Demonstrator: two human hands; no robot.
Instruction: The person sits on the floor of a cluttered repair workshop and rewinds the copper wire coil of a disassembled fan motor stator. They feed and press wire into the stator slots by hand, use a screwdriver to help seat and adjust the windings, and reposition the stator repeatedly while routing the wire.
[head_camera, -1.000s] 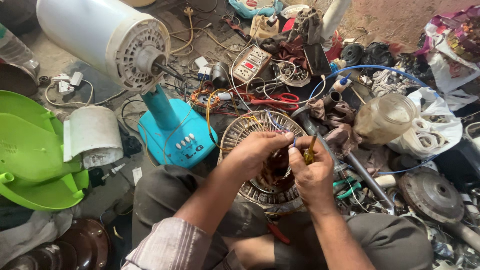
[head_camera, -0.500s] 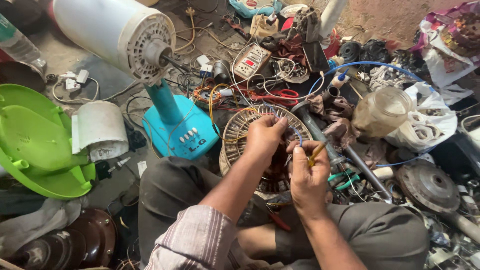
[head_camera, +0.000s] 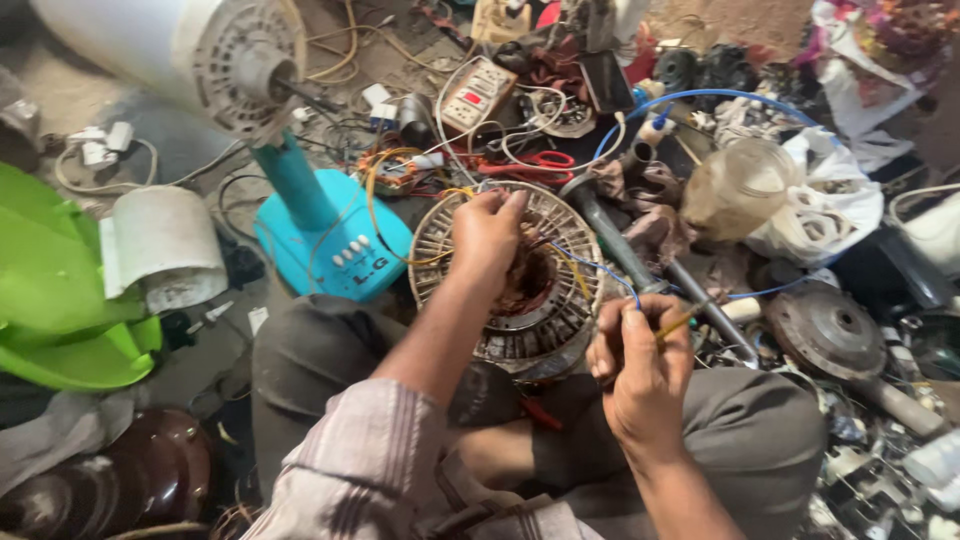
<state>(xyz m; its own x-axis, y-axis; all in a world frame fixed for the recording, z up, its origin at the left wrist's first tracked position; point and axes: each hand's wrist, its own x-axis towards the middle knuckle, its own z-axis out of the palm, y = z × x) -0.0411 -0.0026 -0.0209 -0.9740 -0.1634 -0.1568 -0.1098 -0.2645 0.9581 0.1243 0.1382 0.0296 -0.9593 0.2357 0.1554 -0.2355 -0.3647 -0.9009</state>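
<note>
A round metal fan motor stator with copper windings rests on my lap. My left hand reaches over its middle and pinches wires at its far rim. My right hand is just right of the stator, closed on a thin yellow-handled tool and a blue wire that runs back to the windings. A yellow wire loops off the stator's left side.
A white pedestal fan motor on a turquoise base stands at left, beside green fan blades. Red-handled scissors, a power strip, a glass jar, a grey metal disc and tangled cables lie around.
My right hand has drawn away to the right of the stator, pulling the blue wire out with it. My left hand has stayed on the windings.
</note>
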